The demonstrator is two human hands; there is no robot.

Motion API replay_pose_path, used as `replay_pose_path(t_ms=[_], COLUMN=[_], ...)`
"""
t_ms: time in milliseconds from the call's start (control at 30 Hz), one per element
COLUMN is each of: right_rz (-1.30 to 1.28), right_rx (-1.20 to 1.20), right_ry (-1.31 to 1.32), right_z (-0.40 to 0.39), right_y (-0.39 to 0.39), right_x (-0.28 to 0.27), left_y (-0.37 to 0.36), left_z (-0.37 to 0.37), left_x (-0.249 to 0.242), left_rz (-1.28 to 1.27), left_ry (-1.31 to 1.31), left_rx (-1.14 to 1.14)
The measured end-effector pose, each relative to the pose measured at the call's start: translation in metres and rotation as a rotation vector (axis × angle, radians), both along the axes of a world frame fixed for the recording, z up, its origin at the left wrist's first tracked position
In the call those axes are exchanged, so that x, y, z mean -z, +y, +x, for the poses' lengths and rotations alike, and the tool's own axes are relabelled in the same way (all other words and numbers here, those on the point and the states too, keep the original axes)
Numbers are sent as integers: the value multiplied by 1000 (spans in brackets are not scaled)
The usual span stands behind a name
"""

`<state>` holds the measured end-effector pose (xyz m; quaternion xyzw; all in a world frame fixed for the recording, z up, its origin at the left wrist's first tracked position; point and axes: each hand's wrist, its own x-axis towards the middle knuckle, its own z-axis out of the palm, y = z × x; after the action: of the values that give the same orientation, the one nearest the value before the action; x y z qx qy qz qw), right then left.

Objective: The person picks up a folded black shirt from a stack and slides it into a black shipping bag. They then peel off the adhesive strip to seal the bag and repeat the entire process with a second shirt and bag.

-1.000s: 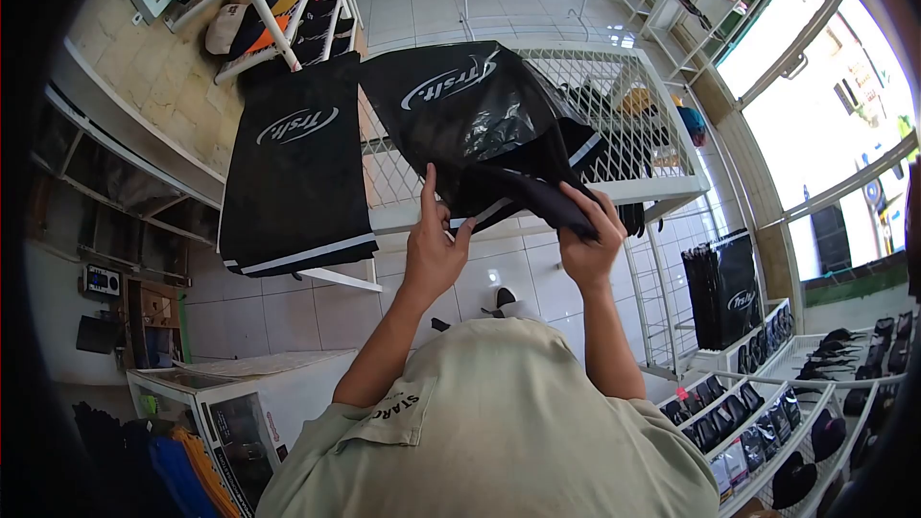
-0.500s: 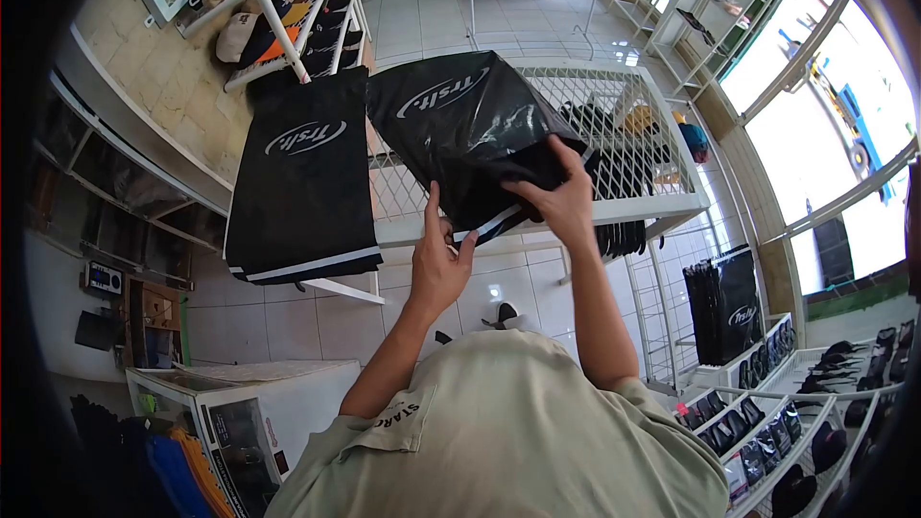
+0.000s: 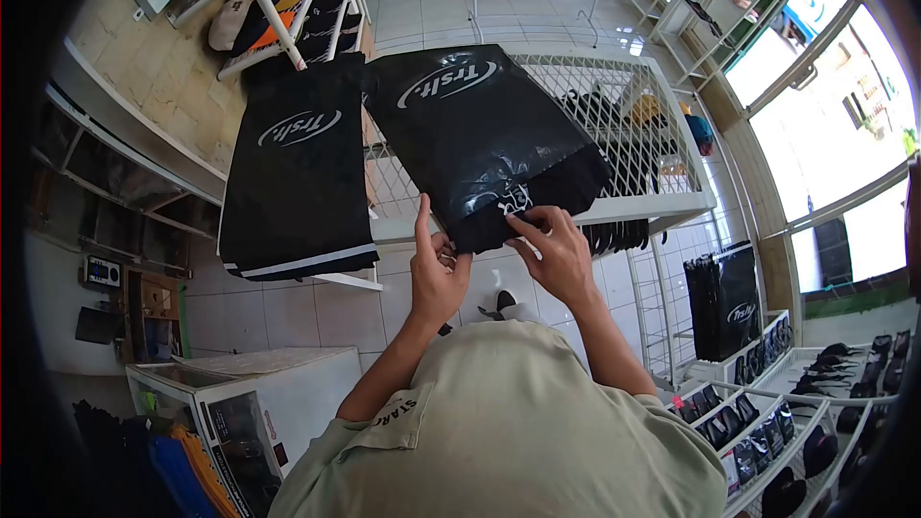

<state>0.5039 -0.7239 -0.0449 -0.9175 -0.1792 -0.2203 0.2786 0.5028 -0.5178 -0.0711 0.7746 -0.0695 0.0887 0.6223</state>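
Observation:
A black plastic bag [image 3: 432,134] with a grey-white oval logo lies slanted on the white mesh table [image 3: 686,200]. From its near end shows a dark cloth garment [image 3: 576,177] with a small white print. My left hand [image 3: 439,278] pinches the bag's near left corner between thumb and curled fingers, its index finger stretched up along the side. My right hand [image 3: 558,254] has thumb and fingers closed on the garment's near edge, just below the print. Left of this bag lies a stack of matching black bags [image 3: 302,182] with a white strip along the near edge.
A white rack with caps [image 3: 230,24] stands beyond the stack. Through the mesh, folded dark clothes and caps show on a lower level. A glass display case [image 3: 230,422] is at lower left, wire shelves with small goods [image 3: 758,422] at lower right. Glass doors [image 3: 835,125] are at right.
My right hand has moved down and left from the bag's right side to the near edge. The bag lies flatter, the white print has come into view, and the white strip at its opening is hidden.

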Motion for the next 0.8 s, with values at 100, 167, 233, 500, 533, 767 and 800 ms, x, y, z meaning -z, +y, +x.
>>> replay_pose_path(t_ms=[100, 167, 233, 500, 533, 767, 800], right_rz=[63, 109, 64, 363, 362, -10, -1], right_rx=[9, 7, 3, -103, 22, 596, 605], right_ry=[35, 32, -30, 297, 238, 107, 129], right_z=[8, 13, 22, 41, 44, 80, 79], right_y=[0, 2, 7, -11, -28, -89, -86], right_x=[7, 6, 0, -40, -33, 3, 0], left_y=[1, 1, 0, 6, 7, 11, 12], left_z=[-1, -3, -1, -3, -4, -8, -8], left_x=[-1, -2, -2, -5, -4, -1, -2], left_rz=[25, 34, 16, 103, 99, 87, 71], left_ry=[-9, 9, 14, 51, 52, -8, -4], left_rx=[-15, -15, -15, -8, -17, -38, -41])
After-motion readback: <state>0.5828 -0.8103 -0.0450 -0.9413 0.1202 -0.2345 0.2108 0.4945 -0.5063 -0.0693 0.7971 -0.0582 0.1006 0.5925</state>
